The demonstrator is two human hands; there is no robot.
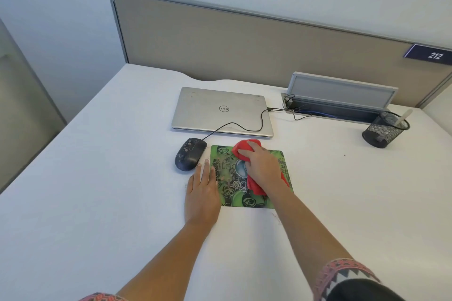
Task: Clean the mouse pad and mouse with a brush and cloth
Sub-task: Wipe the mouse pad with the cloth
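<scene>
Your right hand (263, 166) holds a bunched red cloth (244, 146) and presses it on the far half of the mouse pad (244, 200), with the fingers curled over the bundle. A loose tail of the cloth lies under your wrist. Your left hand (203, 190) lies flat, fingers straight and close together, at the left edge of the pad. It holds nothing, and I judge that it is there to stop the pad from sliding.

So the step in hand is wiping the pad with the cloth. How much of the pad is already wiped, the view does not tell. The mouse (190, 154) lies on the bench (97, 178) just beside the pad's far left corner. It carries pale specks on its back, so it seems not cleaned yet. Neither hand holds a brush. A white handle stands in the mesh pen cup (385, 129) well apart on the right; it may be the brush, but I cannot tell.

For room: the closed laptop (220, 110) lies near the pad's far edge, and the mouse cable (232, 124) runs over its lid, so strokes away from you should stay short. On the left the mouse is close to your fingertips. The open sides are to the right of the pad and toward you.
</scene>
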